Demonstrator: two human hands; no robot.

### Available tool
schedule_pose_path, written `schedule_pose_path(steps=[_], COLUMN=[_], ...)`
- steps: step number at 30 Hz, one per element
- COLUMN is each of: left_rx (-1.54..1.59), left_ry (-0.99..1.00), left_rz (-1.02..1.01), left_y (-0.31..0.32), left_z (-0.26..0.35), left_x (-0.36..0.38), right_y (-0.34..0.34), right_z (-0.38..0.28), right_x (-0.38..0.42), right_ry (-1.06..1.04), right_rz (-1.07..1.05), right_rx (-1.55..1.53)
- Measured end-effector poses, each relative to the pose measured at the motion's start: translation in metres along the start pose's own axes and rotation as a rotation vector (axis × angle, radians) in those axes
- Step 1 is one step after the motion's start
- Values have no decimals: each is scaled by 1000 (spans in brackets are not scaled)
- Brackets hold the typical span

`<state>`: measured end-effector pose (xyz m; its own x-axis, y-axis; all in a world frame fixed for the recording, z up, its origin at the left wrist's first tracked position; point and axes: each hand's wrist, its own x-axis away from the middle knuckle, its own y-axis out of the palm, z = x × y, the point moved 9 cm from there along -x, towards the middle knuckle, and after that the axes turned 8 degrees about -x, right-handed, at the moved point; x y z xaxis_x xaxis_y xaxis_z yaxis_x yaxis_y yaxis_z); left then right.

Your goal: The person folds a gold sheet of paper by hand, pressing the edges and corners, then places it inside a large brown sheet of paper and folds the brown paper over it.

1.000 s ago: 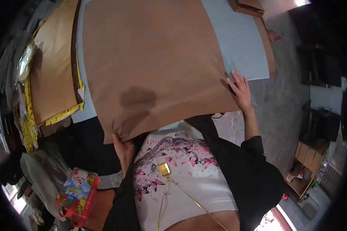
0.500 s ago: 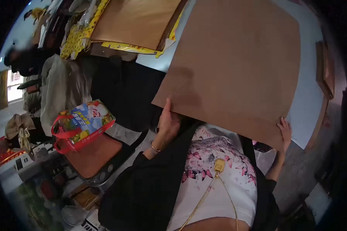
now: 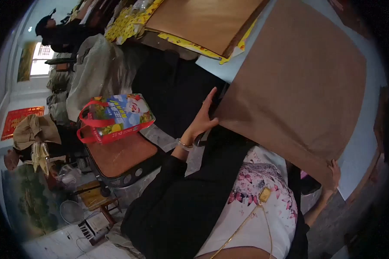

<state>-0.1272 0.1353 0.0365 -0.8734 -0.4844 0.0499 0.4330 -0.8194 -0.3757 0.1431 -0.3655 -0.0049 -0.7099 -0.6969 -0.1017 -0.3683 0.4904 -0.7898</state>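
A large brown sheet (image 3: 298, 82) lies over a pale blue-white sheet (image 3: 362, 146) in front of me. At the brown sheet's near left corner is my left hand (image 3: 203, 118), open, its index finger stretched out and its thumb tip close to the corner; whether they touch I cannot tell. My right hand (image 3: 334, 176) grips the near right corner, fingers bent over the edge and thumb hidden. Creases run across the sheet near that corner.
Beyond on the left is a stack of brown sheets (image 3: 203, 23) on yellow patterned wrapping (image 3: 190, 44). A colourful red-handled bag (image 3: 123, 116) sits on a brown-seated chair (image 3: 123, 157). A person in dark clothes (image 3: 67, 34) is at the upper left.
My left hand has let go of the sheet's left corner and opened, its index finger now extended. My right hand stays at the right corner. The whole view has shifted and turned.
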Motion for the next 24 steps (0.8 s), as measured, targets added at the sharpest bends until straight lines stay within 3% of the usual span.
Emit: schedule_pose_path(steps=[1, 2, 3, 4, 6, 8, 11, 13, 14, 16, 22, 24], left_rx=[-190, -379, -452, -460, -738, -782, -805, -706, -682, -662, -817, -914], left_ry=[25, 48, 188, 190, 307, 334, 364, 298, 329, 366, 527, 553], left_rz=[-1, -6, -13, -4, 5, 22, 17, -29, -54, -73, -284, -366], left_y=[0, 0, 1, -6, -6, -11, -9, -4, -1, 8, 32, 32], left_z=[2, 2, 9, 3, 1, 2, 1, -2, 1, 4, 23, 5], left_x=[-7, -15, -21, -25, -33, -38, -45, -54, -58, -69, -77, -82], right_y=[4, 3, 2, 3, 11, 5, 6, -16, -16, -19, -35, -31], right_z=[-1, -1, -2, 0, 30, 34, -18, -59, -57, -38, -54, -46], right_x=[-2, -4, -7, -8, -1, 7, -15, -18, -17, -9, -9, 1], right_ry=[-26, -42, 0, 46, -27, -74, 99, -46, -16, 60, 55, 211], right_rz=[-58, -57, -79, -99, -57, -13, -159, 79, 99, 223, 280, 354], right_rx=[163, 149, 158, 170, 168, 183, 332, 54, 82, -260, -245, -583])
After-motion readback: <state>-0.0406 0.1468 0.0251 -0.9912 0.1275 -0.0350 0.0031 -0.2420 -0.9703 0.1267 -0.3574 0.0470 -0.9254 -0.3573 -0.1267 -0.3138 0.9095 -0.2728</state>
